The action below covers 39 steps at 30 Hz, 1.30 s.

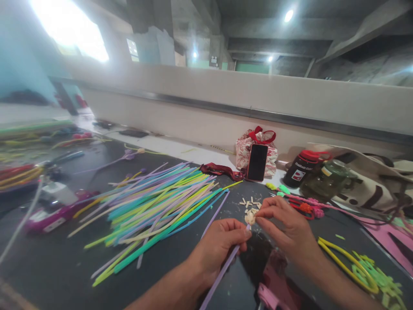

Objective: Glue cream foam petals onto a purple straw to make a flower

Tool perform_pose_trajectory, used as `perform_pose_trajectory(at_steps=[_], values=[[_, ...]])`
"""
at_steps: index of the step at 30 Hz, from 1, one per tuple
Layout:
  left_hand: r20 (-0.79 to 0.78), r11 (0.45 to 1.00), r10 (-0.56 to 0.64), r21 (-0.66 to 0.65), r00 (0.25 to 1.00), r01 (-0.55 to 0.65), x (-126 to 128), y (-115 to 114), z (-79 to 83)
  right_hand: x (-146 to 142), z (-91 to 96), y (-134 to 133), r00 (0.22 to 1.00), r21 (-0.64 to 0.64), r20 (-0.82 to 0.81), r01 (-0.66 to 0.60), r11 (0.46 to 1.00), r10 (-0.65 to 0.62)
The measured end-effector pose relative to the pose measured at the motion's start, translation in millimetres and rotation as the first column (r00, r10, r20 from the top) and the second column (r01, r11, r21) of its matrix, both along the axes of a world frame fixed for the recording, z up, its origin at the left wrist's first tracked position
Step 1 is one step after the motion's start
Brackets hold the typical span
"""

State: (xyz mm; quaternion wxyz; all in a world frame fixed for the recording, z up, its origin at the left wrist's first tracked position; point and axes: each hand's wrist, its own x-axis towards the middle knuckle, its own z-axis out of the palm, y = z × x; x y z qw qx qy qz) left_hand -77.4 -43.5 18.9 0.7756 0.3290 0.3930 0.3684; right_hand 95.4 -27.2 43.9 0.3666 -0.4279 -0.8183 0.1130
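Above the dark table (pixel 74 262), the left hand (pixel 230 237) is gripping the lilac stem (pixel 222 273) just below its cream head (pixel 249 217), while the right hand (pixel 285 221) is pinching that head; a slack left grip could be letting the stem twist, hard tugging detaching pieces

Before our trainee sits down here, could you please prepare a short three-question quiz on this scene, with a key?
1. Multiple choice: What does the person's left hand hold?
A) a yellow loop
B) a lilac stem
C) a red strap

2. True or false: The person's right hand is at the cream cluster on the end of that stem.

3. Open: What colour is the lid of the dark bottle standing to the right of the phone in the picture?

Key: 1. B; 2. True; 3. Red
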Motion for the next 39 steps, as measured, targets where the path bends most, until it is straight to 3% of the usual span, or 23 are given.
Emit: perform_pose_trajectory(at_steps=[7, 12, 14, 16, 19, 21, 24, 29, 32, 34, 36, 39], values=[[0.029, 1.000, 0.002, -0.019, 1.000, -0.002, 0.4, 0.0, 1.5, 0.5, 3.9, -0.2, 1.000, -0.006, -0.001, -0.003, 1.000, 0.003], [0.092, 1.000, 0.015, -0.008, 0.996, -0.015, 0.2, 0.6, 3.6, 3.8, 10.6, -3.1, 0.990, -0.024, -0.127, 0.066, 0.998, -0.068], [0.115, 0.999, 0.030, 0.018, 0.993, -0.032, -0.3, 0.5, 5.3, 2.6, 11.8, -7.8, 0.969, -0.093, -0.210, 0.111, 0.989, -0.128], [0.114, 0.997, 0.057, 0.052, 0.992, -0.063, -1.2, 0.1, 7.2, -1.2, 9.8, -14.2, 0.928, -0.256, -0.318, 0.114, 0.960, -0.195], [0.089, 0.987, 0.104, 0.117, 0.991, -0.114, -2.7, -0.6, 9.2, -9.5, 2.4, -23.4, 0.852, -0.501, -0.463, -0.024, 0.865, -0.244], [0.074, 0.979, 0.108, 0.164, 0.991, -0.119, -3.1, -1.2, 9.2, -14.5, -2.2, -27.3, 0.817, -0.574, -0.524, -0.129, 0.809, -0.242], [0.008, 0.960, 0.134, 0.246, 0.991, -0.131, -2.9, -2.6, 8.3, -19.9, -5.4, -28.7, 0.763, -0.598, -0.605, -0.247, 0.762, -0.228], [-0.154, 0.890, 0.281, 0.411, 0.947, -0.197, -4.1, -5.0, 9.1, -26.2, -7.2, -26.0, 0.715, -0.589, -0.672, -0.361, 0.723, -0.191], [-0.257, 0.867, 0.303, 0.475, 0.918, -0.153, -6.1, -3.9, 10.1, -26.4, -6.6, -26.1, 0.771, -0.568, -0.613, -0.279, 0.775, -0.172], [-0.313, 0.853, 0.326, 0.505, 0.892, -0.134, -6.7, -3.2, 11.4, -22.7, -4.1, -27.4, 0.850, -0.494, -0.498, -0.114, 0.862, -0.173], [-0.345, 0.836, 0.356, 0.532, 0.868, -0.132, -6.3, -3.3, 13.5, -16.5, -0.2, -29.2, 0.915, -0.317, -0.367, 0.048, 0.947, -0.169], [-0.392, 0.820, 0.382, 0.561, 0.837, -0.112, -4.8, -4.6, 16.3, -6.8, 6.0, -31.1, 0.970, -0.001, -0.223, 0.095, 0.995, -0.093]])
